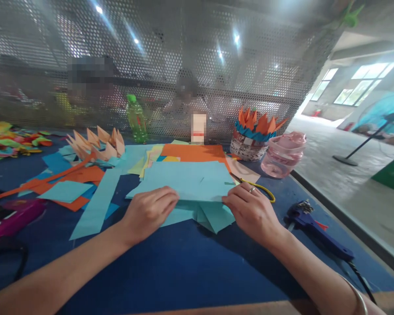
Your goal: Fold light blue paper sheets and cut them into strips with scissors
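Note:
A stack of light blue paper sheets (190, 179) lies on the blue table (184, 267) in front of me. My left hand (149, 212) rests on its near left edge, fingers curled and pinching the paper. My right hand (251, 210), with a ring on one finger, pinches the near right edge of the same sheets. Smaller light blue pieces (213, 216) stick out beneath the stack between my hands.
Orange sheets (193, 153), blue strips (96, 203), folded orange paper points (96, 142), a green bottle (136, 118), a basket with a paper crown (252, 138), a pink plastic cup (282, 155), yellow-handled scissors (262, 190), a blue glue gun (315, 229). A perforated metal screen (184, 65) stands behind, with people beyond it.

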Available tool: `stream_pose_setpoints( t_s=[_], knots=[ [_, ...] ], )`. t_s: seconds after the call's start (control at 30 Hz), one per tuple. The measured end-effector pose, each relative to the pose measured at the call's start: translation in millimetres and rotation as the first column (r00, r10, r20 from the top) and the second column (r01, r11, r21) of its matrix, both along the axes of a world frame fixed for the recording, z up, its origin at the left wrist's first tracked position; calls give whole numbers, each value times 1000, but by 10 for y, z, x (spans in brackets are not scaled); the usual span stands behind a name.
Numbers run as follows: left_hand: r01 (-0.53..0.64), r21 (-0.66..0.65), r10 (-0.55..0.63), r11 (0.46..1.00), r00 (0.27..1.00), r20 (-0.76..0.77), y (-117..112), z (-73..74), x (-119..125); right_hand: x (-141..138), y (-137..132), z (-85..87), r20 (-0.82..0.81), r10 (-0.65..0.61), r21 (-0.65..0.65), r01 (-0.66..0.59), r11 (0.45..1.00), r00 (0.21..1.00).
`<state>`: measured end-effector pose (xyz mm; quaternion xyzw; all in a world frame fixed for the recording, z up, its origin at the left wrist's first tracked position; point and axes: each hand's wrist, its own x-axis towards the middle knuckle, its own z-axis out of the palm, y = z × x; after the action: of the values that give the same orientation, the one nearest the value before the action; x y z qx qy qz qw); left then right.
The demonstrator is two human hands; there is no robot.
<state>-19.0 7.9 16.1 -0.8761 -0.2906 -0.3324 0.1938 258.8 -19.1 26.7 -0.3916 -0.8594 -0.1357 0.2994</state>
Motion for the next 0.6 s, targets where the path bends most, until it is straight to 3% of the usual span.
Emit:
stream_pose_setpoints(
  t_s=[0.17, 0.37, 0.6],
  knots=[
    [-131, -15, 131, 991, 991, -6, 111, 49, -115, 84, 77, 30, -24, -37, 55, 39, 998, 999],
    [-325, -68, 328, 943, 945, 23, 277, 126, -374, 203, 150, 64, -122, -82, 40, 88, 995, 989],
    [-374, -271, 441, 887, 859, 261, 318, 341, -535, 179, 135, 105, -411, -148, -90, 122, 988, 899]
  ],
)
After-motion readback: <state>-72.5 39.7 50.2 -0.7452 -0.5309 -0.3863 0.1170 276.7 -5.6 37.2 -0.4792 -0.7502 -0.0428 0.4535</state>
